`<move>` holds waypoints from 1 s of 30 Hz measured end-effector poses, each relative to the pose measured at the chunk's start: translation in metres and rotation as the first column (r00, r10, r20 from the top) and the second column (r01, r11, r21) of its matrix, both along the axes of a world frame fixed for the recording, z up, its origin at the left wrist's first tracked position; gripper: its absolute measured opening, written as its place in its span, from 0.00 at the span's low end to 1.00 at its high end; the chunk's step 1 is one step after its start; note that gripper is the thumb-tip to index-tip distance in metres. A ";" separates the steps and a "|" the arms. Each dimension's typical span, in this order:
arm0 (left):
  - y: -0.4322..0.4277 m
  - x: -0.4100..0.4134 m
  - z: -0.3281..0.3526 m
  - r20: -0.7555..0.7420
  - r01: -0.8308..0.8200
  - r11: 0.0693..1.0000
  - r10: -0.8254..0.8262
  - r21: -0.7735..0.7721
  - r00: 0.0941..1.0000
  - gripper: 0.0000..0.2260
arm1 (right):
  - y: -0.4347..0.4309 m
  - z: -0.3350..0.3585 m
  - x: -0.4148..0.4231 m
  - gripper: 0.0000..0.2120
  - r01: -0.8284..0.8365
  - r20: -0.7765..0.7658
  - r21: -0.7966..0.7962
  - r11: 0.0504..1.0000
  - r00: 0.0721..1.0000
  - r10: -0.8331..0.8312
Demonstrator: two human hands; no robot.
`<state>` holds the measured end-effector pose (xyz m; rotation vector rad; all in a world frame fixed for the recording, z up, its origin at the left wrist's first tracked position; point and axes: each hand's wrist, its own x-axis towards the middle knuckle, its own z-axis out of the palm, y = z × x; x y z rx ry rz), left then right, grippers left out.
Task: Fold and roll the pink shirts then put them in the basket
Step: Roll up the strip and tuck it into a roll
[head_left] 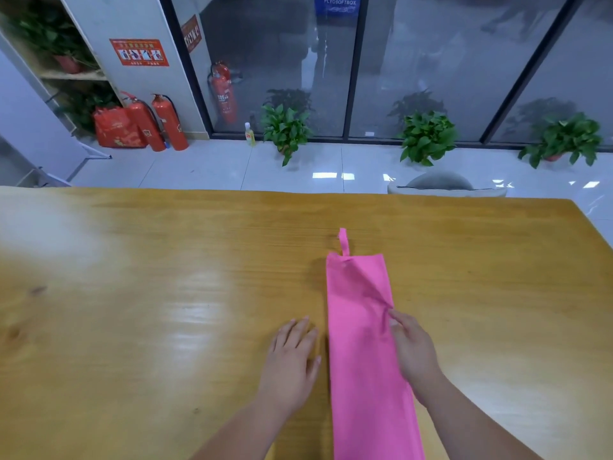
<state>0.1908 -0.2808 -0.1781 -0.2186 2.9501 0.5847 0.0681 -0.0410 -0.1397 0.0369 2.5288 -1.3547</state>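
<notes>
Item under inspection: one pink shirt, folded into a long narrow strip and lying flat on the counter, right of centre. Its long axis runs near to far, almost straight away from the person. The far end is squared off, with a small tab projecting beyond it; the near end passes out of view at the bottom edge. The left grip rests palm down on the bare counter just beside the strip's left edge, fingers spread and straight, holding nothing and not touching the cloth. The right grip lies on the strip's right edge about midway along the visible length. Creases in the top layer converge at its fingertips, but the thumb is hidden, so it cannot be told whether the cloth is pinched or only pressed. Assessment: the fold appears nearly complete and the roll not yet begun. Rolling must travel along the long axis, so both grips would need to shift from the strip's flanks to one of its short ends. The right grip is the nearer to the cloth. No basket is in view.
</notes>
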 end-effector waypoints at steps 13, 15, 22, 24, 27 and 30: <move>0.017 -0.079 -0.001 0.012 0.006 0.999 -0.006 0.040 1.000 0.28 | -0.016 -0.008 -0.075 0.31 0.013 0.112 -0.077 0.997 0.994 -0.004; 0.016 -0.091 -0.006 0.022 -0.004 0.999 0.003 0.034 1.000 0.29 | -0.012 -0.016 -0.081 0.32 -0.022 0.105 0.001 1.000 0.994 0.022; 0.006 -0.145 -0.007 -0.059 -0.097 0.994 0.099 0.042 0.993 0.30 | -0.019 -0.031 -0.112 0.20 -0.007 0.038 0.147 0.989 0.999 0.001; 0.001 -0.164 -0.005 -0.052 -0.151 0.984 0.157 0.100 0.986 0.30 | -0.025 -0.033 -0.123 0.11 0.040 -0.001 0.201 0.979 0.999 -0.041; -0.009 -0.196 -0.005 -0.009 -0.261 0.929 0.273 0.262 0.962 0.30 | -0.032 -0.029 -0.141 0.02 0.068 -0.021 0.307 0.949 0.998 -0.065; -0.018 -0.224 -0.005 0.051 -0.299 0.890 0.300 0.345 0.953 0.25 | -0.035 -0.027 -0.161 0.05 0.066 -0.032 0.444 0.893 0.998 -0.058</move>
